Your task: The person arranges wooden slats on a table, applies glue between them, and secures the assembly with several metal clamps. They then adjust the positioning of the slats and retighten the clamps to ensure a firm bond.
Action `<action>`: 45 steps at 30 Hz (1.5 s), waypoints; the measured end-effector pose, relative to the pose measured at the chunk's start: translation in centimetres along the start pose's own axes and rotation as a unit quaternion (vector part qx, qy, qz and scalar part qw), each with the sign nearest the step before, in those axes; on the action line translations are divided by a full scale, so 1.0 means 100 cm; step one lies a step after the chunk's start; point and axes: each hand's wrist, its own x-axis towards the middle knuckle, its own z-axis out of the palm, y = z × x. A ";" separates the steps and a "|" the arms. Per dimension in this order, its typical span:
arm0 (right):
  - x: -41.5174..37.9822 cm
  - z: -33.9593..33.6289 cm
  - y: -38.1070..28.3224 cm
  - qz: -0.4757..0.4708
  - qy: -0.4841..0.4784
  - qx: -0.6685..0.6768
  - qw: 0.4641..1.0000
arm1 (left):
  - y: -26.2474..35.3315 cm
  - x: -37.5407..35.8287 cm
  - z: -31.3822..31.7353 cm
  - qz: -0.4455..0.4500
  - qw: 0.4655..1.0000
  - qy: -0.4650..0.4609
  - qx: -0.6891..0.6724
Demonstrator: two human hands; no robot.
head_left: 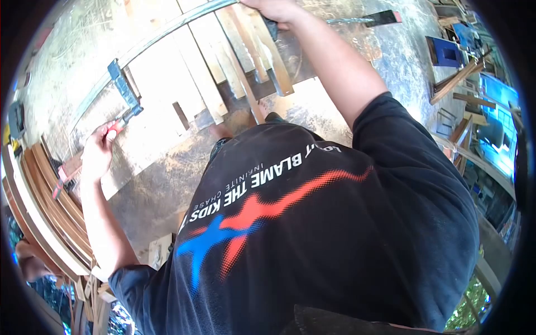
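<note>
My left hand [96, 153] is closed around the red handle [115, 127] of a long steel bar clamp [146, 42], just below its blue sliding jaw [124, 86]. My right hand [277, 9], at the top edge, grips the clamp's other end by its dark fixed jaw [271, 27]. The bar spans a row of pale wooden planks [195, 72] lying side by side on a dusty concrete surface [151, 184]. My black printed T-shirt [312, 223] fills the lower middle and hides what is below it.
A stack of curved wood strips [53, 209] lies along the left edge. A flat metal tool [365, 20] rests at the top right. A blue box [445, 53] and loose timber pieces [455, 81] stand at the right.
</note>
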 end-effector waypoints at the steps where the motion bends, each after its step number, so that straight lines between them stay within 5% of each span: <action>1: 0.002 0.000 0.002 -0.005 -0.006 0.012 1.000 | 0.005 -0.001 -0.004 -0.013 1.000 -0.003 0.029; 14: 0.003 0.001 0.011 -0.136 0.086 -0.186 0.969 | 0.004 -0.015 0.021 0.060 0.982 0.172 0.055; 16: -0.002 0.002 0.006 -0.097 0.102 -0.209 0.968 | -0.011 -0.013 0.033 0.099 0.968 0.222 0.057; 19: 0.002 0.000 0.007 -0.095 0.094 -0.228 0.964 | -0.016 0.001 0.024 0.086 0.986 0.139 -0.021; 20: 0.002 -0.003 0.010 -0.103 0.087 -0.232 0.963 | -0.002 -0.001 0.007 0.003 0.998 0.042 -0.053; 23: -0.004 -0.001 0.002 -0.066 0.086 -0.193 0.975 | -0.040 0.016 0.000 -0.063 0.991 -0.069 -0.095; 26: 0.001 0.000 0.011 -0.076 0.114 -0.201 0.970 | 0.011 0.011 -0.011 -0.075 0.994 -0.080 0.027; 29: -0.001 0.001 0.011 -0.073 0.122 -0.204 0.969 | 0.009 -0.007 0.016 -0.064 0.994 0.091 -0.009; 33: -0.008 0.005 0.000 -0.031 0.095 -0.138 0.985 | 0.007 -0.016 0.040 -0.050 0.959 0.236 0.148; 38: -0.022 0.006 -0.023 0.026 0.087 -0.163 0.983 | -0.016 -0.005 0.000 -0.052 0.991 0.011 -0.126; 41: -0.003 0.003 0.009 -0.038 0.087 -0.091 0.991 | -0.004 0.000 -0.014 -0.087 0.992 -0.090 -0.024; 45: -0.012 0.005 -0.009 0.078 0.131 -0.121 0.981 | 0.036 -0.019 0.002 -0.053 0.995 0.079 -0.029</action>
